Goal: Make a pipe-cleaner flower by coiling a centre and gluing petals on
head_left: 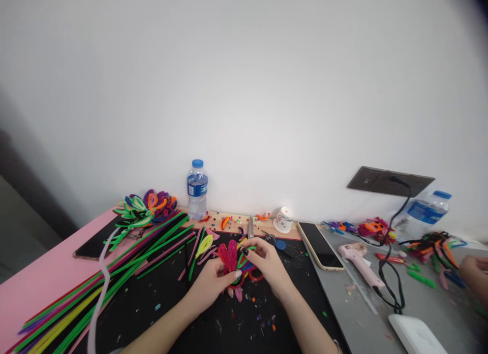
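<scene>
Between my two hands is a pipe-cleaner flower point(230, 255) with red-pink loops standing up and green, blue and red loops at its right. My left hand point(214, 283) grips its base from the left, thumb laid across the front. From the right, my right hand point(265, 265) pinches the green loop near the top, thumb and fingers close together. Parts of the flower are hidden behind the fingers. Just left of it lie a yellow pipe-cleaner loop point(205, 246) and a few loose pink and green stems.
Long pipe cleaners point(110, 280) spread across the left. A water bottle point(197, 191), a paper cup point(283, 220) and scissors point(250, 227) stand or lie along the wall. At right are a phone point(321, 246), a pink glue gun point(361, 265), a power strip point(415, 334) and another person's hand point(475, 272).
</scene>
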### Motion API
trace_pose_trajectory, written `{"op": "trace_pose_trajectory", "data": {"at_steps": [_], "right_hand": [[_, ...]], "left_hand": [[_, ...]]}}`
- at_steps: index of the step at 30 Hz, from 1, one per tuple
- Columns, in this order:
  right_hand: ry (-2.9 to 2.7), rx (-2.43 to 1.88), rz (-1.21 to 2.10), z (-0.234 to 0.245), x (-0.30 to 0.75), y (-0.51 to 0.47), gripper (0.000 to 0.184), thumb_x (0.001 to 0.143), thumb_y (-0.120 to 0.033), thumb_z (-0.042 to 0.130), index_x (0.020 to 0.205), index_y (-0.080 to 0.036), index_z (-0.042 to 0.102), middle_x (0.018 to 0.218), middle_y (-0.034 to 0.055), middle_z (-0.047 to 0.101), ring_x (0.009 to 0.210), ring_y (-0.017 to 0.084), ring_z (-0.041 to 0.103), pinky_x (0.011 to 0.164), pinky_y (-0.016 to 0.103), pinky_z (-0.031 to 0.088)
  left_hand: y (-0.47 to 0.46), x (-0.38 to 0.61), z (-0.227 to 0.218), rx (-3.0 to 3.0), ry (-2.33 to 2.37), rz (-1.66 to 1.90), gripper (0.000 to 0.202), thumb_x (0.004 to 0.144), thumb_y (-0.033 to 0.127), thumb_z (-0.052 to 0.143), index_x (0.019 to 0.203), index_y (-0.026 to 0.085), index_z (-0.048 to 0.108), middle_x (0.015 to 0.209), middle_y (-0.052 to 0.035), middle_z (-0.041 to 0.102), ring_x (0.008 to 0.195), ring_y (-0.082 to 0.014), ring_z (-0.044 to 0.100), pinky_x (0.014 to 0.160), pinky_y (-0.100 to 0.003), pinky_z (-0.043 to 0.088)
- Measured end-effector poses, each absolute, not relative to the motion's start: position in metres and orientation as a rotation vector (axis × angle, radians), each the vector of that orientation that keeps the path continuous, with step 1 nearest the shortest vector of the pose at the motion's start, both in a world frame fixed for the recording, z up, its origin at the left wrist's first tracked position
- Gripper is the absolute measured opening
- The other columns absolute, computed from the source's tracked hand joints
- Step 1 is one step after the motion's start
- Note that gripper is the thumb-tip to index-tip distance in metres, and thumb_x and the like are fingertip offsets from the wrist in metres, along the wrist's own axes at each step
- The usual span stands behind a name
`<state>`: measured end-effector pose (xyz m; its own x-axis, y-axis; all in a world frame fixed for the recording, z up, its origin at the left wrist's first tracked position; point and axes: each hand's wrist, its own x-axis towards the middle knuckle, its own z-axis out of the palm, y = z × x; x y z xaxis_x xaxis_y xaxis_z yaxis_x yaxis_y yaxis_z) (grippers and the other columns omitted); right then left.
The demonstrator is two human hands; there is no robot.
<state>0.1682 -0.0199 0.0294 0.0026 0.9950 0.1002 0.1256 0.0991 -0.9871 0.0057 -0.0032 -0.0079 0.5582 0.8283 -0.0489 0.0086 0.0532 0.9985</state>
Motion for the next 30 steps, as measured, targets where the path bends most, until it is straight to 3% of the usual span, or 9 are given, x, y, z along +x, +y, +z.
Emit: {"op": "trace_pose_trajectory", "data": {"at_steps": [6, 10, 30], "right_hand": [[-1.566, -1.347, 0.834, 0.0354, 0.1700, -0.0233, 0.020, 0.069, -0.012, 0.060, 0.085, -0.020, 0.067, 0.084, 0.0014, 0.066, 0.076, 0.016, 0.057, 0.064, 0.024, 0.043], [-1.636, -1.370, 0.775, 0.0317, 0.1675, -0.0235, 0.015, 0.066, -0.009, 0.061, 0.075, -0.019, 0.067, 0.083, 0.0016, 0.067, 0.084, 0.018, 0.058, 0.073, 0.026, 0.044], [-1.617, -1.383, 0.774, 0.0266, 0.1703, -0.0235, 0.010, 0.068, -0.009, 0.057, 0.065, -0.018, 0.059, 0.074, 0.0003, 0.064, 0.073, 0.016, 0.059, 0.070, 0.025, 0.045]], "left_hand": [[-0.0097, 0.0075, -0.0048, 1.429, 0.723, 0.651, 0.024, 0.075, 0.034, 0.061, 0.082, 0.012, 0.057, 0.061, 0.0013, 0.056, 0.051, -0.0147, 0.058, 0.047, -0.025, 0.046], [-0.0079, 0.0063, -0.0108, 1.467, 0.753, 0.649, 0.025, 0.076, 0.034, 0.061, 0.085, 0.012, 0.057, 0.061, 0.0016, 0.056, 0.050, -0.0147, 0.058, 0.046, -0.024, 0.046], [-0.0085, 0.0065, -0.0039, 1.400, 0.698, 0.668, 0.021, 0.076, 0.032, 0.060, 0.079, 0.012, 0.056, 0.058, -0.0011, 0.062, 0.049, -0.0147, 0.058, 0.047, -0.025, 0.046]]}}
